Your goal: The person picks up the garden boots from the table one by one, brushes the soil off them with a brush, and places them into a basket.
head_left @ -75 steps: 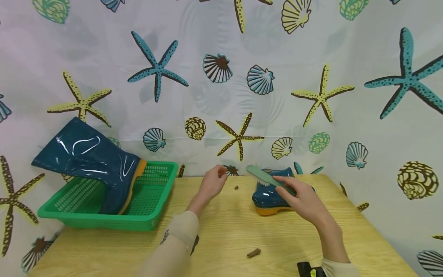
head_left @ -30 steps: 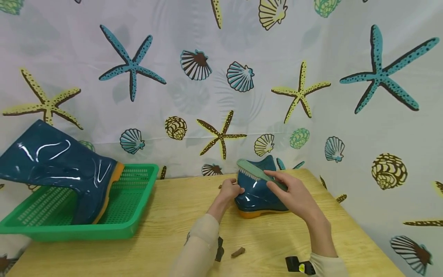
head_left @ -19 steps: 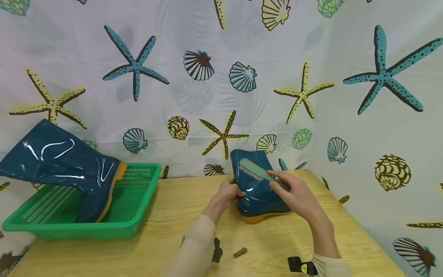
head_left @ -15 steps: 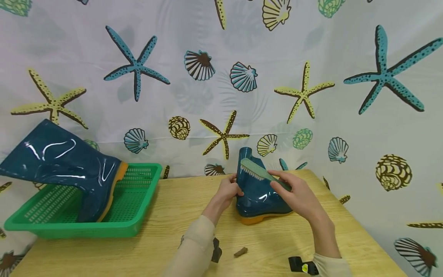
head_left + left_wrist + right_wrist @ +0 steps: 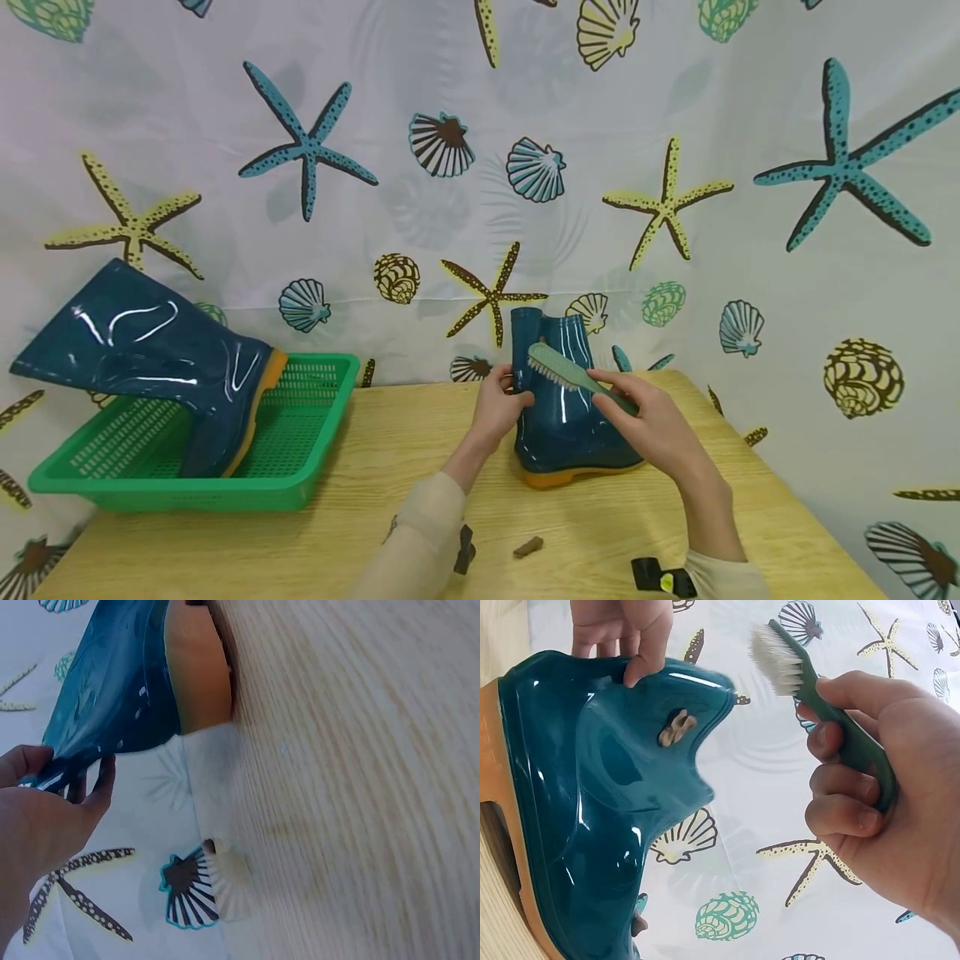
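Note:
A dark blue rubber boot (image 5: pixel 570 429) with an orange sole stands on the wooden table (image 5: pixel 420 467). My left hand (image 5: pixel 497 410) pinches the left side of its shaft near the top, thumb on the near side in the right wrist view. My right hand (image 5: pixel 885 772) grips the handle of a green brush (image 5: pixel 814 690) with pale bristles. The brush head overlaps the shaft in the head view, but in the right wrist view the bristles stand apart from the boot. A brown lump (image 5: pixel 677 727) sticks to the shaft, and another brown lump (image 5: pixel 639 925) shows lower at the boot's edge.
A green plastic basket (image 5: pixel 180 497) stands at the left with a second blue boot (image 5: pixel 172 358) leaning in it, its shaft jutting past the rim. A small brown piece (image 5: pixel 528 547) lies near the front. A patterned curtain (image 5: pixel 420 208) hangs behind the table.
My left hand has moved right and taken hold of the boot's shaft. The boot, which was lying tipped back, now stands upright. My right hand still holds the brush close by.

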The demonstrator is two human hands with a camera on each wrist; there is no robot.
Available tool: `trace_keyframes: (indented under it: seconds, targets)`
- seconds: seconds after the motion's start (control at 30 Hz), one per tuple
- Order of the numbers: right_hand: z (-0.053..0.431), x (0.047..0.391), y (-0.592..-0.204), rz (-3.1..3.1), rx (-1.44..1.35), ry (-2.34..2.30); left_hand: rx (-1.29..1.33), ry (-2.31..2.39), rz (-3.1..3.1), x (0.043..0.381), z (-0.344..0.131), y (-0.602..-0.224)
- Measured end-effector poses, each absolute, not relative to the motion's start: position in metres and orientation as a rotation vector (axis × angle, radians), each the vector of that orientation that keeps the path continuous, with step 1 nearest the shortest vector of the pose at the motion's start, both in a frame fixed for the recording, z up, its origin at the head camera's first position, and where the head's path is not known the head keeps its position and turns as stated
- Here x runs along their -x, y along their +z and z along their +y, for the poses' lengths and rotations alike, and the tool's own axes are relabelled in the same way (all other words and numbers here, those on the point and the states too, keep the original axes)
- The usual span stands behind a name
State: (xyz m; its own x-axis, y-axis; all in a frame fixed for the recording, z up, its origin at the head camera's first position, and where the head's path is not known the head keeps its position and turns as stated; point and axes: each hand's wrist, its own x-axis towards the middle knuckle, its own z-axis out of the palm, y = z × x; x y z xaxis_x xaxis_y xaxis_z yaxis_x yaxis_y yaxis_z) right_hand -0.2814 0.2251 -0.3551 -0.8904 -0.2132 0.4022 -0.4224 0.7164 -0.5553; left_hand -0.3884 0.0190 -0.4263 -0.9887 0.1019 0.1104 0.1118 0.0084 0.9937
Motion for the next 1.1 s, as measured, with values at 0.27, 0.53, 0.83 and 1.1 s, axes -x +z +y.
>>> trace_keyframes:
  seconds: [0.27, 0.53, 0.83, 1.1]
  targets:
    - [0.223, 0.280, -0.352, -2.575, -0.485, 0.988, 0.257, -2.104, -2.144, 0.376, 0.017, -0.417]
    - [0.222, 0.282, -0.352, -2.492, -0.512, 1.000, 0.359, -2.094, -2.096, 0.369, 0.004, -0.415]
    - [0.219, 0.282, -0.354, -2.398, -0.554, 1.000, 0.443, -1.974, -2.099, 0.364, -0.024, -0.419]
    - [0.216, 0.283, -0.359, -2.349, -0.600, 0.966, 0.493, -1.864, -2.190, 0.352, -0.062, -0.416]
